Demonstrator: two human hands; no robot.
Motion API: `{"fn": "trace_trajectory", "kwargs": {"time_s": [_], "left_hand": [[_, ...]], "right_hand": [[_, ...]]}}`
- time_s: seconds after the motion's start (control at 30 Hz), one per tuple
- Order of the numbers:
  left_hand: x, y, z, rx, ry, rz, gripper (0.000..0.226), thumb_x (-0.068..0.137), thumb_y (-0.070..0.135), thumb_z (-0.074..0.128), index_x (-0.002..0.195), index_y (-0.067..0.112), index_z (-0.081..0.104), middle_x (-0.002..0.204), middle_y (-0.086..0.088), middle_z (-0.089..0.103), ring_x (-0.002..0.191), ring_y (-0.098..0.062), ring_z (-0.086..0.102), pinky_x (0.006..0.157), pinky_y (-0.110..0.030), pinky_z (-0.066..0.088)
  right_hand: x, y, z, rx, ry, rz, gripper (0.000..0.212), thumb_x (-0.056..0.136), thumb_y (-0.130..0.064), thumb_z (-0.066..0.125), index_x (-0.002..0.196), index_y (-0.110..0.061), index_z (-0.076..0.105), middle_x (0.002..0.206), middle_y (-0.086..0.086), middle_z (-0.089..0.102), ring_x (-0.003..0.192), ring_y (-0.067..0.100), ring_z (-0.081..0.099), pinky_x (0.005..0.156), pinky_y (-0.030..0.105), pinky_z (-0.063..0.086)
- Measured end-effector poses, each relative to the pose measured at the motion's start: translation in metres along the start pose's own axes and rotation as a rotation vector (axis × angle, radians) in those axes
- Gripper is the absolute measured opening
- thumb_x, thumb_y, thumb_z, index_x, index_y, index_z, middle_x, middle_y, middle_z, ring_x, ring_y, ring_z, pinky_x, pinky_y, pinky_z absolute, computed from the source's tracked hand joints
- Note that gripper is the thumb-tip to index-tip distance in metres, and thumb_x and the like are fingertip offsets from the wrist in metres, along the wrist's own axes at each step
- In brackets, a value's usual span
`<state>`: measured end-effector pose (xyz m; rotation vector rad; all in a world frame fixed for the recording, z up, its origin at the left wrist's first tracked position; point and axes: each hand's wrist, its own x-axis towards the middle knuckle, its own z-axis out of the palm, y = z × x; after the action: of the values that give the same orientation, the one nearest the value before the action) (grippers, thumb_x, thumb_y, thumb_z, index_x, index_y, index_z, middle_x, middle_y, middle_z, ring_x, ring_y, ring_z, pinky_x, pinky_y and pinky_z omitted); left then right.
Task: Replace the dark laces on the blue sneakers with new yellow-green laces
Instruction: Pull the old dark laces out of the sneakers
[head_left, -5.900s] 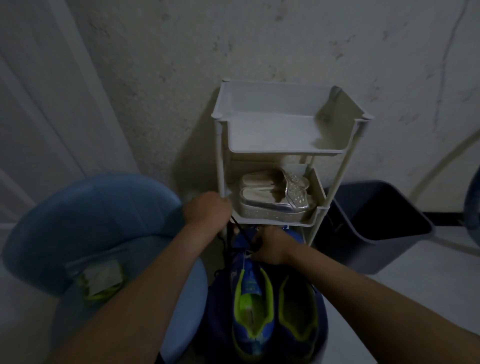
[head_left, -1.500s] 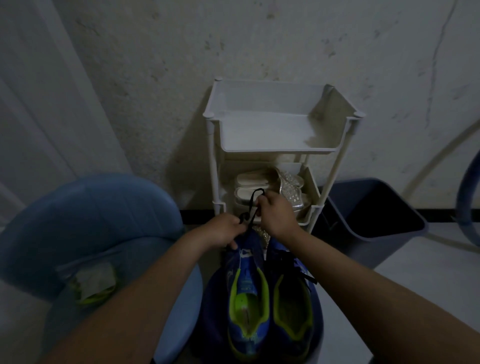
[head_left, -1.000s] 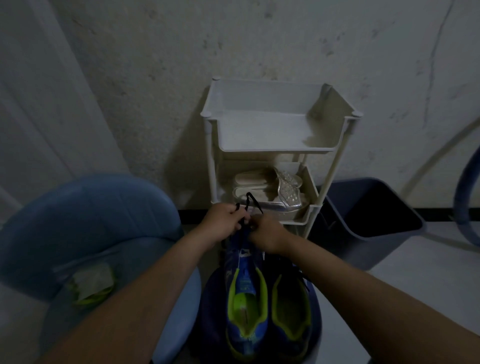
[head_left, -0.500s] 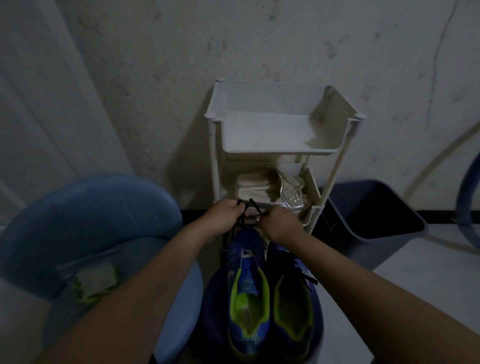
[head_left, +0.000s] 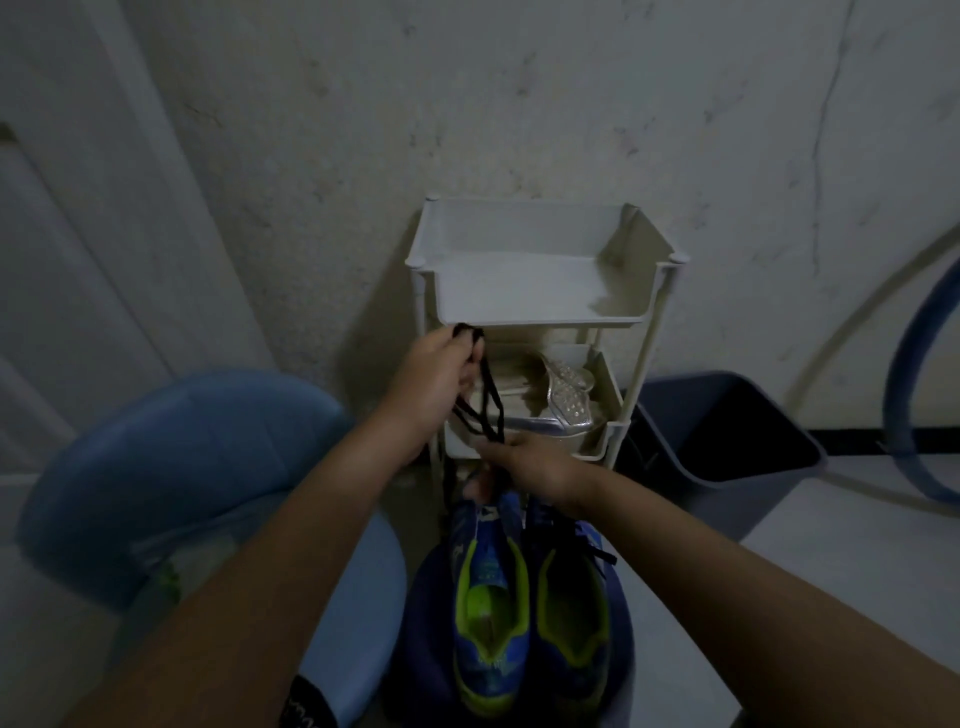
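Note:
Two blue sneakers with yellow-green lining stand side by side below me, the left sneaker (head_left: 488, 608) and the right sneaker (head_left: 571, 618), toes pointing away. My left hand (head_left: 431, 384) is raised and grips a bunch of dark lace (head_left: 488, 400) that hangs in loops down to the left sneaker's toe. My right hand (head_left: 524, 462) sits at the sneakers' toe end and pinches the lower part of that lace. The right sneaker still carries its dark lace. A packet with yellow-green laces (head_left: 171, 571) lies on the blue chair.
A white tiered rack (head_left: 660, 322) stands against the wall just beyond my hands, with silver sandals (head_left: 556, 395) on its middle shelf. A blue round chair (head_left: 171, 467) is at my left. A dark bin (head_left: 727, 421) sits right of the rack.
My left hand has lifted up and leftward, drawing the dark lace out into long loops. My right hand has dropped lower, onto the toe of the left sneaker.

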<state>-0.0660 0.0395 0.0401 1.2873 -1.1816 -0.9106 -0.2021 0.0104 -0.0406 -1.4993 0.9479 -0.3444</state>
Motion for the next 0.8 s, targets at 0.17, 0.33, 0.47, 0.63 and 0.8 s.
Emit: {"fn": "trace_trajectory", "kwargs": {"time_s": [0.17, 0.33, 0.47, 0.63, 0.8], "left_hand": [[-0.008, -0.004, -0.031, 0.729, 0.239, 0.024, 0.024, 0.103, 0.023, 0.037, 0.089, 0.018, 0.056, 0.082, 0.001, 0.056, 0.074, -0.016, 0.051, 0.064, -0.031, 0.034], [-0.016, -0.039, -0.024, 0.599, -0.222, -0.112, 0.026, 0.103, 0.021, 0.042, 0.124, 0.031, 0.053, 0.119, -0.006, 0.062, 0.092, -0.016, 0.061, 0.072, -0.026, 0.045], [-0.034, -0.046, 0.017, 0.49, -0.594, -0.229, 0.032, 0.104, 0.018, 0.042, 0.135, 0.023, 0.049, 0.104, -0.014, 0.065, 0.075, -0.017, 0.06, 0.073, -0.026, 0.053], [-0.049, -0.05, 0.053, 0.049, -0.706, -0.537, 0.02, 0.1, 0.007, 0.037, 0.085, 0.015, 0.048, 0.055, 0.006, 0.034, 0.047, -0.01, 0.029, 0.071, -0.036, 0.052], [-0.053, -0.056, 0.056, 0.269, -0.598, -0.617, 0.023, 0.096, 0.017, 0.039, 0.082, 0.013, 0.057, 0.062, -0.001, 0.044, 0.049, -0.014, 0.038, 0.055, -0.029, 0.047]], "right_hand": [[-0.011, 0.007, -0.021, -0.072, 0.311, 0.19, 0.026, 0.1, -0.019, 0.048, 0.076, -0.011, 0.054, 0.062, 0.005, 0.053, 0.053, 0.018, 0.051, 0.051, 0.027, 0.039], [-0.024, -0.016, -0.031, 0.4, 0.419, -0.019, 0.032, 0.096, -0.002, 0.034, 0.097, -0.009, 0.065, 0.062, 0.004, 0.041, 0.046, 0.013, 0.035, 0.055, 0.036, 0.034], [-0.05, -0.039, -0.028, 0.554, 0.266, -0.15, 0.043, 0.097, -0.002, 0.032, 0.099, -0.015, 0.072, 0.107, 0.013, 0.064, 0.079, 0.021, 0.056, 0.066, 0.032, 0.043], [-0.063, -0.033, -0.024, 0.849, 0.209, -0.142, 0.034, 0.086, 0.006, 0.026, 0.071, -0.009, 0.053, 0.097, 0.018, 0.067, 0.066, 0.022, 0.049, 0.059, 0.03, 0.038], [-0.072, -0.017, -0.029, 0.631, 0.309, -0.028, 0.032, 0.088, 0.005, 0.032, 0.066, -0.012, 0.048, 0.083, 0.014, 0.064, 0.065, 0.024, 0.053, 0.064, 0.031, 0.043]]}}
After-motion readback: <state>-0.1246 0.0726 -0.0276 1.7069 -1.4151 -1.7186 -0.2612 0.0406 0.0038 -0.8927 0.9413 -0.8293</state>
